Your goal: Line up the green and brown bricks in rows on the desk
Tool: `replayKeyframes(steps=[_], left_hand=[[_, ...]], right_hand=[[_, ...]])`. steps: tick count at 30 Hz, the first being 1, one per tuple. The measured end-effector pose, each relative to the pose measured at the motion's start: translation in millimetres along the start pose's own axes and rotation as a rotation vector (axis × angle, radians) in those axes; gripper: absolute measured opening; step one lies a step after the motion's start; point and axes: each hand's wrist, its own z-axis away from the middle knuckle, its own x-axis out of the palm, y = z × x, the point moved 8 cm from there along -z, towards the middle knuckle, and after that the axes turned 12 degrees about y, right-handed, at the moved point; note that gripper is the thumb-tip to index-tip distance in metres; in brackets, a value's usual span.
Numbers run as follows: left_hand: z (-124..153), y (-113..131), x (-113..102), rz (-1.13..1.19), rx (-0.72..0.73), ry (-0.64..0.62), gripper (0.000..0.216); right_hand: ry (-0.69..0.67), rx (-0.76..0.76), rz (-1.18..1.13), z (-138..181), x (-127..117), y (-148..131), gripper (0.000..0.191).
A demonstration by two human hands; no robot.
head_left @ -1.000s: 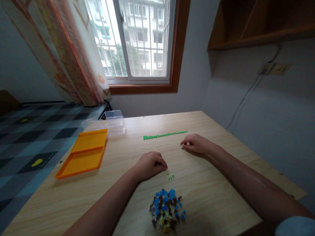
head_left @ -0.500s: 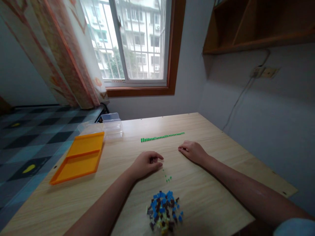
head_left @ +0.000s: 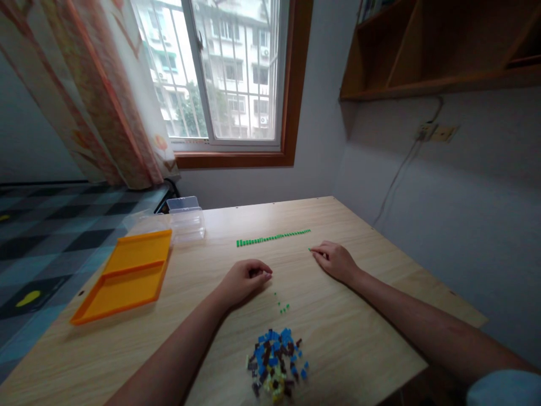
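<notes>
My right hand [head_left: 336,260] rests on the table with its fingers closed on a tiny green building brick [head_left: 310,249], which shows at the fingertips. Beyond it, a long row of green building bricks [head_left: 270,239] runs from larger ones on the left to smaller ones on the right. My left hand [head_left: 247,280] lies left of centre, thumb and index finger pressed together; whatever is between them is hidden. Just below its fingertips are several loose green bits [head_left: 283,308]. Nearer to me sits a mixed pile of blue, brown and yellow bricks [head_left: 274,361].
An orange two-part tray [head_left: 122,269] is on the left of the wooden table [head_left: 350,344], with clear plastic boxes [head_left: 186,221] behind it. A checked bed [head_left: 34,242] borders the left side. A wooden shelf [head_left: 406,84] hangs on the right wall.
A green brick now shows at my right fingertips. My left thumb and index finger have come together. The view has shifted slightly, moving the table's contents left in the picture.
</notes>
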Motion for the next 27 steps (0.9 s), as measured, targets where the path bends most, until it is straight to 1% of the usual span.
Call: replayKeyframes(steps=[3, 8, 10, 12, 14, 17, 21, 27], left_hand=[[0, 1, -1, -0.002, -0.007, 0.006, 0.030], [0, 1, 0, -0.008, -0.001, 0.002, 0.032], [-1, -1, 0, -0.005, 0.005, 0.004, 0.032], [-1, -3, 0, -0.004, 0.009, 0.010, 0.032], [-1, -4, 0, -0.006, 0.014, 0.015, 0.032], [0, -2, -1, -0.014, 0.016, 0.011, 0.031], [1, 2, -3, -0.019, -0.010, 0.007, 0.031], [0, 3, -4, -0.017, -0.031, 0.000, 0.032]], right_hand=[[-0.007, -0.018, 0.039, 2, 0, -2, 0.027], [-0.053, -0.032, 0.104, -1, 7, -1, 0.029], [-0.048, -0.001, 0.148, -6, 9, 7, 0.029], [-0.033, 0.060, 0.201, -14, 11, 20, 0.028], [-0.011, 0.123, 0.242, -25, 12, 36, 0.028], [0.018, 0.174, 0.264, -44, 16, 52, 0.029], [0.045, 0.211, 0.262, -60, 24, 63, 0.029], [0.070, 0.231, 0.221, -64, 28, 73, 0.029]])
